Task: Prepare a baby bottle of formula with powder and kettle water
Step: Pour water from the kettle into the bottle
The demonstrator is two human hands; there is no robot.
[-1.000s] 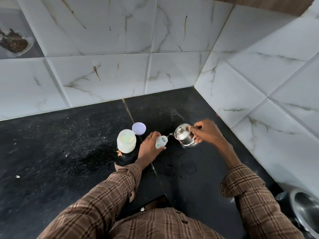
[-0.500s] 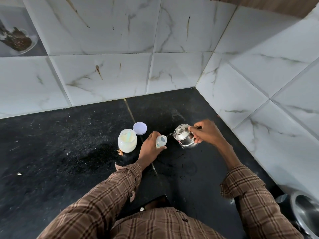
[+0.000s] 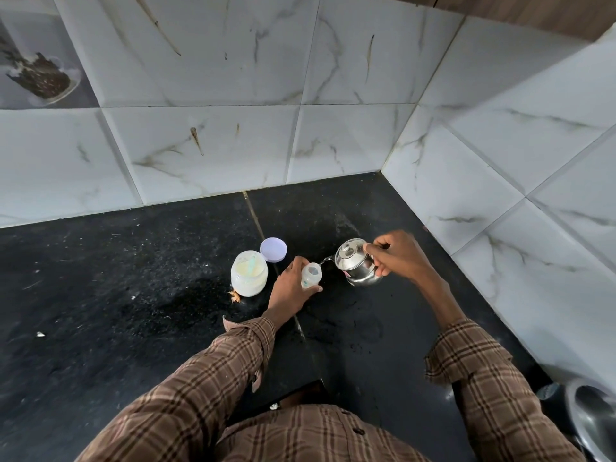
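Observation:
My left hand (image 3: 289,288) grips a small clear baby bottle (image 3: 311,275) that stands open-topped on the black counter. My right hand (image 3: 400,256) holds the handle of a small steel kettle (image 3: 355,263), tilted left with its spout over the bottle mouth; a thin stream of water runs from the spout. Left of the bottle stands an open jar of pale formula powder (image 3: 249,278) with a light green scoop in it. The jar's lilac lid (image 3: 273,249) lies flat behind it.
The black counter (image 3: 100,311) meets white marble-look tiled walls at the back and on the right, forming a corner (image 3: 381,171). A steel vessel (image 3: 593,418) sits at the lower right edge. A small orange scrap (image 3: 235,296) lies by the jar.
The kettle has tipped a little further toward the bottle and water now streams from its spout. Both hands hold their places.

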